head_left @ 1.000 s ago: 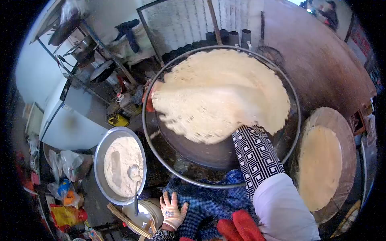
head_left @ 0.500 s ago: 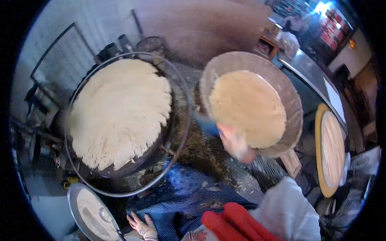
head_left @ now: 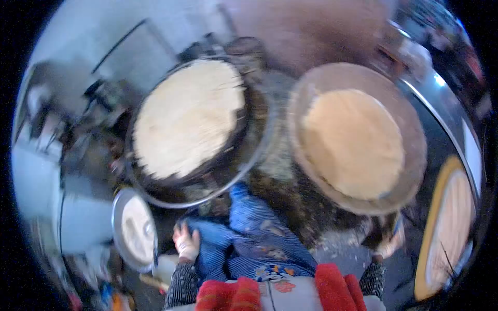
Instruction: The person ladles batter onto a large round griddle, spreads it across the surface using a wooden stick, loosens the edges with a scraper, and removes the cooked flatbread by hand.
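Note:
My left hand point(head_left: 185, 242) rests on my blue-clad left knee, its fingers apart and nothing in it. Beside it stands a metal bowl point(head_left: 116, 224) with pale, floury-looking contents and what looks like a ladle in it. My right hand point(head_left: 388, 244) is low on the right, below a large woven basket point(head_left: 358, 208), next to a small brown piece; blur hides whether the fingers close on it. A broad, thin sheet of pale flatbread point(head_left: 192, 119) covers a round griddle at left. Inside the basket lies more pale flatbread point(head_left: 355, 145).
A metal ring point(head_left: 207, 203) surrounds the griddle. At right, a round board point(head_left: 451, 217) with a yellow rim leans near a dark counter point(head_left: 441, 111). Several dark implements point(head_left: 98, 96) stand by the left wall. Red cloth point(head_left: 228, 296) hangs over my front.
My right hand has moved from the basket's lower left edge down and right, below the basket. The view has tilted downward and turned. My left hand remains on the knee.

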Available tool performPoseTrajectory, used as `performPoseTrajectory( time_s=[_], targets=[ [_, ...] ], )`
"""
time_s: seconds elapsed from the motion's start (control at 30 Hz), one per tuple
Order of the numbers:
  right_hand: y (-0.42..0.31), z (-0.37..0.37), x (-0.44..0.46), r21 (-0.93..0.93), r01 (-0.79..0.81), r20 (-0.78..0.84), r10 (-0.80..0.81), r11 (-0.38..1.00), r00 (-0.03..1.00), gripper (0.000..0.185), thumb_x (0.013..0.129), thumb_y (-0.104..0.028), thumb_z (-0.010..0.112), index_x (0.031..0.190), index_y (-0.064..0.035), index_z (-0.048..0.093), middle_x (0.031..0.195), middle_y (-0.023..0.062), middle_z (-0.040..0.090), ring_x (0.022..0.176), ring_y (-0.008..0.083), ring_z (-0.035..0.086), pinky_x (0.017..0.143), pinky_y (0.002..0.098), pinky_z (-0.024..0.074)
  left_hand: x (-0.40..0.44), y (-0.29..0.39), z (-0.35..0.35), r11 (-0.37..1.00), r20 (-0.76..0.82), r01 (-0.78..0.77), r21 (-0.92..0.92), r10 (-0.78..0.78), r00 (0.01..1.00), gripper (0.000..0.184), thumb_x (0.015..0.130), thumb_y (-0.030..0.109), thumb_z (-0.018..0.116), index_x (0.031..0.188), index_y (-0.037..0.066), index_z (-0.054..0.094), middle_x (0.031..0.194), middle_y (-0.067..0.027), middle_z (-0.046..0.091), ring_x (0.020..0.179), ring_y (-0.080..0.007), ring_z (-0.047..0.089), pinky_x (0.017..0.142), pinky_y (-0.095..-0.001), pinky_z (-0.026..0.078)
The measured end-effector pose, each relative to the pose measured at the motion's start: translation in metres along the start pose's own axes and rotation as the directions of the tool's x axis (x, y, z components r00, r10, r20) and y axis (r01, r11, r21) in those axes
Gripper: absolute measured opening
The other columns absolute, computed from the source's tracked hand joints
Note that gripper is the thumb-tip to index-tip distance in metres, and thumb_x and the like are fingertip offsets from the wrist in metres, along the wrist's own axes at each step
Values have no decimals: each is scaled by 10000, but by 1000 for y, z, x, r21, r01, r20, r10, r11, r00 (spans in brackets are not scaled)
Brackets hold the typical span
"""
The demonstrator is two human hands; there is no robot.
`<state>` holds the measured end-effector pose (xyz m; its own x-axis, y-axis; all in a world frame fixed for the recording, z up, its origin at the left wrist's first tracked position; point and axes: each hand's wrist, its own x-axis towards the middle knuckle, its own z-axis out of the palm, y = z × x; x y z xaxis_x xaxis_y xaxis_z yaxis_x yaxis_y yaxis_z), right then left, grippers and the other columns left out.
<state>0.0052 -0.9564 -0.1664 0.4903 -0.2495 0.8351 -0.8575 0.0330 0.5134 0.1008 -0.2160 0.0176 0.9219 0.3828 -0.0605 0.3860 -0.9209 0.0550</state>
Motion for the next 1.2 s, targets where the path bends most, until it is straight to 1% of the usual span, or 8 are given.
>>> performPoseTrajectory(
  time_s=[0.07,0.17,0.37,0.5,0.63,0.83,1.03,1.2],
  targets=[
    [-34,12,-31,692,-370,704,-469,620,533,472,968,-255,504,1405,-84,456,1276,241,555,1110,366,555,909,432,476,2,8,-2,999,0,46,6,-46,999,635,893,354,588,1424,67,392,1451,-300,329,1295,-488,348,1088,-525,305],
    [-76,-7,-44,572,82,561,-462,816,687,566,974,-538,400,1449,-229,404,1361,184,505,1201,341,526,880,524,471,0,5,-6,995,-141,48,-87,-61,988,610,876,350,604,1399,96,422,1444,-256,351,1295,-455,366,1072,-527,329],
    [-50,-33,9,514,-174,776,-368,840,512,570,963,-583,365,1409,-235,441,1353,109,539,1148,300,574,884,492,482,58,1,-64,980,-475,-183,79,198,858,608,880,255,591,1398,11,388,1423,-248,375,1316,-440,353,1099,-533,276],
    [-40,-58,-1,627,-290,722,-399,723,566,489,947,-442,502,1203,-27,551,1118,219,627,974,372,621,860,447,489,121,-27,-100,991,-511,-130,34,129,850,564,869,149,573,1386,9,396,1396,-253,409,1312,-436,366,1109,-526,275],
    [-78,-136,-44,804,-590,391,-681,-75,620,269,911,-119,611,1136,23,566,1051,161,633,954,262,567,874,357,459,171,-98,-99,966,-403,-92,240,185,896,638,779,37,536,1397,20,377,1425,-215,397,1345,-409,340,1133,-524,235],
    [-99,-453,183,182,-977,-142,-986,-110,84,337,979,-283,538,1111,19,608,902,93,684,764,157,624,691,302,494,210,-151,-95,961,-351,37,274,64,934,777,739,115,630,1442,35,308,1481,-170,337,1408,-371,251,1155,-510,183],
    [-131,-637,249,324,-1,-734,-252,-946,631,312,788,-154,686,1065,-34,607,973,152,654,906,337,618,885,449,466,220,-154,-87,942,-220,-162,293,231,948,724,641,117,742,1303,76,450,1392,-178,399,1362,-384,312,1152,-495,225],
    [-184,-690,252,557,383,-827,-449,-737,338,590,833,-302,616,1324,-33,430,1287,199,523,1243,349,460,1023,576,344,215,-121,-41,920,-172,-361,154,385,907,353,578,166,780,883,137,605,1081,-152,537,1177,-367,475,1122,-549,265]
  ],
)
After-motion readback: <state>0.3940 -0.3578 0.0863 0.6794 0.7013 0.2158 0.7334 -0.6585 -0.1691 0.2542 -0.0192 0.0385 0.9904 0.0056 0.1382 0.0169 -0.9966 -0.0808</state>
